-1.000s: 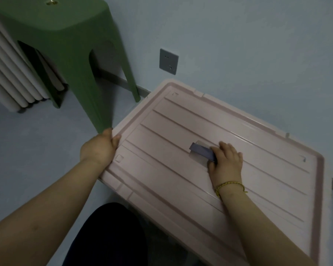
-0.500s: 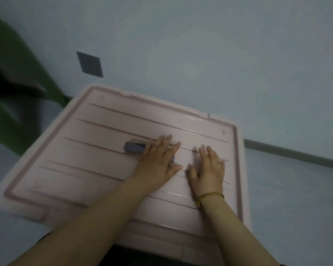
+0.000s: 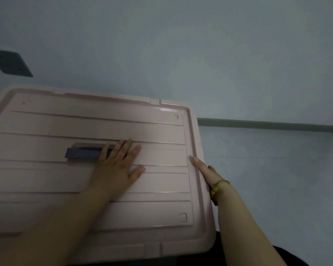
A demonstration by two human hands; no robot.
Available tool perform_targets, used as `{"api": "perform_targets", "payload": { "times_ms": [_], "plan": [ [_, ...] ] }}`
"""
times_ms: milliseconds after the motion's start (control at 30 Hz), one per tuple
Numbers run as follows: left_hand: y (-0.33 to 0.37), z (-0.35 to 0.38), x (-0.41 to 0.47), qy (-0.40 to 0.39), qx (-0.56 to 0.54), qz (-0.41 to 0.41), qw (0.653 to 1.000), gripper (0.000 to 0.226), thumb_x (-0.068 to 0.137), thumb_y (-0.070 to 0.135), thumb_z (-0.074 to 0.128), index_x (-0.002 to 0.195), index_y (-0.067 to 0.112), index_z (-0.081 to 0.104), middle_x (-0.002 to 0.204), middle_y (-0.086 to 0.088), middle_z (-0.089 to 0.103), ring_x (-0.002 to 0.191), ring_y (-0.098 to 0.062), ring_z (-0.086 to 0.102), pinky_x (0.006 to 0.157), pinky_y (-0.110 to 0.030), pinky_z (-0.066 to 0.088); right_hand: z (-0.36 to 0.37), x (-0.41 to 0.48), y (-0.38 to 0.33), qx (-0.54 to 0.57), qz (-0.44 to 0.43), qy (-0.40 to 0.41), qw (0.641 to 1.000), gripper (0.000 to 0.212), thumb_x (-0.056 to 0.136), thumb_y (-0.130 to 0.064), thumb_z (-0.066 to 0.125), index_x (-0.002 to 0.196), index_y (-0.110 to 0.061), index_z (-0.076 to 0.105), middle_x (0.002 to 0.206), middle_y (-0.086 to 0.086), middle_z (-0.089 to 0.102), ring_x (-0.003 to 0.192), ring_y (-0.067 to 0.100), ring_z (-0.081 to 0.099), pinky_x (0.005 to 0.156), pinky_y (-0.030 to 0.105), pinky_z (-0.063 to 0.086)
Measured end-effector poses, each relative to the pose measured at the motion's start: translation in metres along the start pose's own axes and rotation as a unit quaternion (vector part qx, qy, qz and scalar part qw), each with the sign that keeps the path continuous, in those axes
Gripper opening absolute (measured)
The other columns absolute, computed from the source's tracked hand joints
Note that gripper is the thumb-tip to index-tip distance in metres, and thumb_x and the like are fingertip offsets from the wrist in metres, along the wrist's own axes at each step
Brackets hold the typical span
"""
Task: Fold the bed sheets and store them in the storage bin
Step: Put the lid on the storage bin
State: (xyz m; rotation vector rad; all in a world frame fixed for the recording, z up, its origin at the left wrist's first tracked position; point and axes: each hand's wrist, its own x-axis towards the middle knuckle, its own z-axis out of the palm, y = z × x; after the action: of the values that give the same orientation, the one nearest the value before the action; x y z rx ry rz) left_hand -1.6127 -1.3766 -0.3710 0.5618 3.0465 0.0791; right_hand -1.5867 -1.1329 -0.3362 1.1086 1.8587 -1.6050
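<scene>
Two hands press the pink lid [image 3: 88, 121] onto the storage bin.

Left hand [image 3: 115, 166] lies flat and open at the lid's centre, fingertips over the dark handle [image 3: 81, 152]; right hand [image 3: 206, 171], at 3 o'clock, wraps the lid's edge, a loose grip. No sheets show; presumably they are inside. Uneven pressure could leave the 9 o'clock side unseated, or pinch the right fingers under the rim.

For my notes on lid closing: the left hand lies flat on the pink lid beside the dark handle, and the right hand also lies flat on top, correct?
Not quite. The head view shows the right hand at the lid's right edge, not flat on top. The left hand does lie flat beside the dark handle.
</scene>
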Motion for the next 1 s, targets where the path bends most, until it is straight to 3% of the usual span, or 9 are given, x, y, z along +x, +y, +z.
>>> {"api": "perform_targets", "payload": {
  "times_ms": [133, 233, 333, 400, 533, 667, 767, 900, 1000],
  "plan": [
    [0.002, 0.001, 0.0, 0.03, 0.0, 0.002, 1.0, 0.079, 0.095, 0.056, 0.003, 0.113, 0.013, 0.067, 0.117, -0.015, 0.065, 0.104, -0.031, 0.064, 0.091, -0.032, 0.026, 0.001, -0.001, 0.001, 0.013, -0.016, 0.02, 1.0, 0.093, 0.081, -0.047, 0.062, 0.149, -0.014, 0.006, 0.152, 0.006, 0.023, 0.136, 0.025, 0.03, 0.109, 0.035, 0.027],
    [0.002, 0.002, 0.001, 0.036, -0.001, 0.002, 0.999, 0.079, 0.094, 0.057, 0.003, 0.114, 0.013, 0.066, 0.118, -0.014, 0.064, 0.107, -0.028, 0.063, 0.092, -0.033, 0.026, 0.005, -0.002, 0.001, -0.012, -0.061, 0.113, 0.992, 0.092, 0.078, -0.044, 0.068, 0.147, -0.01, 0.016, 0.147, 0.009, 0.032, 0.13, 0.027, 0.039, 0.107, 0.037, 0.035],
    [0.001, 0.003, 0.0, 0.047, -0.007, 0.002, 0.999, 0.079, 0.094, 0.058, 0.003, 0.114, 0.013, 0.066, 0.118, -0.014, 0.064, 0.109, -0.025, 0.058, 0.093, -0.033, 0.026, 0.016, -0.005, 0.001, -0.164, -0.113, 0.222, 0.955, 0.067, 0.081, -0.044, 0.062, 0.133, -0.007, 0.041, 0.132, 0.01, 0.046, 0.117, 0.028, 0.049, 0.094, 0.035, 0.042],
    [0.001, 0.004, 0.0, 0.061, -0.006, 0.003, 0.998, 0.079, 0.094, 0.057, 0.003, 0.114, 0.013, 0.065, 0.119, -0.014, 0.064, 0.11, -0.025, 0.057, 0.093, -0.033, 0.026, 0.022, -0.008, 0.001, -0.253, -0.139, 0.256, 0.923, 0.054, 0.086, -0.044, 0.055, 0.124, -0.007, 0.048, 0.125, 0.011, 0.048, 0.11, 0.028, 0.052, 0.08, 0.03, 0.041],
    [0.0, 0.007, 0.002, 0.078, -0.008, 0.003, 0.997, 0.08, 0.094, 0.057, 0.003, 0.114, 0.012, 0.066, 0.118, -0.015, 0.064, 0.115, -0.024, 0.046, 0.094, -0.035, 0.025, 0.027, -0.01, -0.001, -0.321, -0.144, 0.266, 0.898, 0.047, 0.093, -0.042, 0.046, 0.122, -0.006, 0.045, 0.125, 0.011, 0.05, 0.106, 0.031, 0.056, 0.077, 0.031, 0.042],
    [0.001, 0.004, 0.001, 0.064, -0.001, 0.002, 0.998, 0.08, 0.094, 0.056, 0.003, 0.113, 0.013, 0.067, 0.117, -0.014, 0.065, 0.105, -0.029, 0.064, 0.092, -0.033, 0.026, 0.028, -0.011, -0.003, -0.346, -0.144, 0.265, 0.888, 0.044, 0.094, -0.041, 0.043, 0.12, -0.006, 0.045, 0.12, 0.011, 0.057, 0.105, 0.028, 0.057, 0.071, 0.028, 0.038],
    [0.0, 0.002, 0.001, 0.052, -0.005, 0.003, 0.999, 0.081, 0.094, 0.056, 0.002, 0.111, 0.012, 0.068, 0.115, -0.015, 0.065, 0.102, -0.031, 0.065, 0.092, -0.032, 0.026, 0.028, -0.012, -0.004, -0.36, -0.146, 0.268, 0.882, 0.043, 0.095, -0.04, 0.042, 0.12, -0.005, 0.045, 0.119, 0.011, 0.057, 0.105, 0.028, 0.057, 0.068, 0.026, 0.033],
    [0.001, 0.001, 0.001, 0.038, -0.006, 0.009, 0.999, 0.08, 0.095, 0.056, 0.002, 0.112, 0.012, 0.068, 0.115, -0.014, 0.066, 0.101, -0.03, 0.066, 0.091, -0.032, 0.026, 0.03, -0.012, -0.004, -0.39, -0.144, 0.265, 0.87, 0.039, 0.098, -0.036, 0.038, 0.119, -0.004, 0.045, 0.119, 0.011, 0.057, 0.106, 0.028, 0.056, 0.071, 0.027, 0.037],
    [0.0, 0.0, 0.001, 0.031, -0.008, 0.013, 0.999, 0.08, 0.095, 0.056, 0.003, 0.112, 0.012, 0.068, 0.115, -0.014, 0.066, 0.101, -0.03, 0.066, 0.091, -0.033, 0.026, 0.032, -0.011, -0.007, -0.383, -0.139, 0.25, 0.878, 0.039, 0.099, -0.033, 0.035, 0.124, -0.005, 0.041, 0.123, 0.011, 0.054, 0.108, 0.029, 0.055, 0.072, 0.028, 0.037]
  ]
}}
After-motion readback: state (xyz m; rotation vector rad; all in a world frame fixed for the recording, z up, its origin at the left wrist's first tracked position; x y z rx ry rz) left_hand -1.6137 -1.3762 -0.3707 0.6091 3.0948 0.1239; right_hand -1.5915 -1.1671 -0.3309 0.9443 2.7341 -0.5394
